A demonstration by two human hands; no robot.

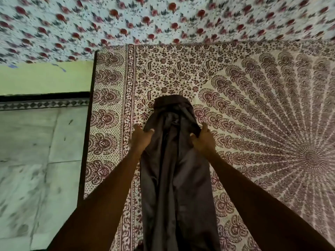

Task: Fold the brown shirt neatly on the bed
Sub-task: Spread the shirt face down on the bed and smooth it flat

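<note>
A single wide-angle head view looks forward and steeply down from close above the maroon-printed cream bedspread; pale stone floor fills its left side.

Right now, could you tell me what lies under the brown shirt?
The brown shirt lies on the patterned bedsheet, which shows around it. The left hand and right hand grip its sides. Anything else beneath is covered.
</note>
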